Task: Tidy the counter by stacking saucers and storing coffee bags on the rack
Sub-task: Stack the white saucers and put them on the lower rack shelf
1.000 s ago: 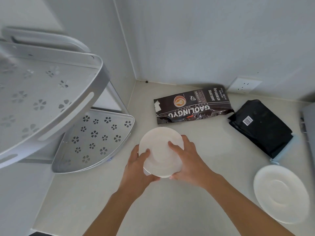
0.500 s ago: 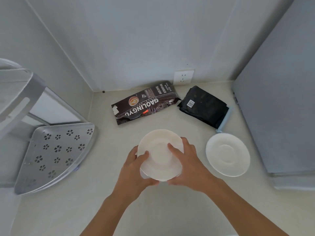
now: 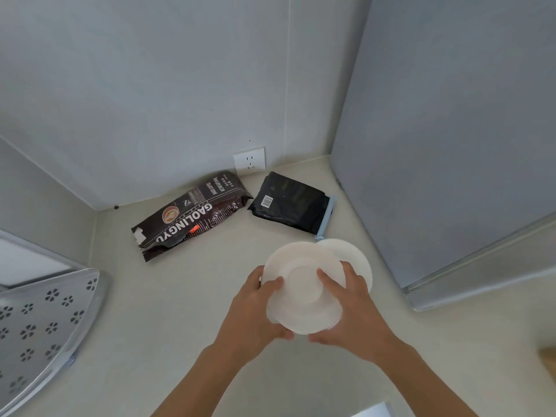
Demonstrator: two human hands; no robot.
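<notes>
A small stack of white saucers (image 3: 304,285) is held between my left hand (image 3: 255,308) and my right hand (image 3: 349,308), above the counter. It hangs over the near left part of another white saucer (image 3: 355,257) that lies on the counter. A brown printed coffee bag (image 3: 192,215) lies flat near the back wall. A black coffee bag (image 3: 288,201) with a light blue clip lies to its right. The perforated metal rack (image 3: 45,320) stands at the left edge.
A tall grey appliance (image 3: 451,145) fills the right side, close to the lying saucer. A wall socket (image 3: 249,159) sits behind the bags. The pale counter (image 3: 168,311) stretches between the rack and my hands.
Both hands have carried the saucer stack to the right, until it overlaps the saucer lying on the counter. The view has swung right; the rack's upper shelf has left the frame.
</notes>
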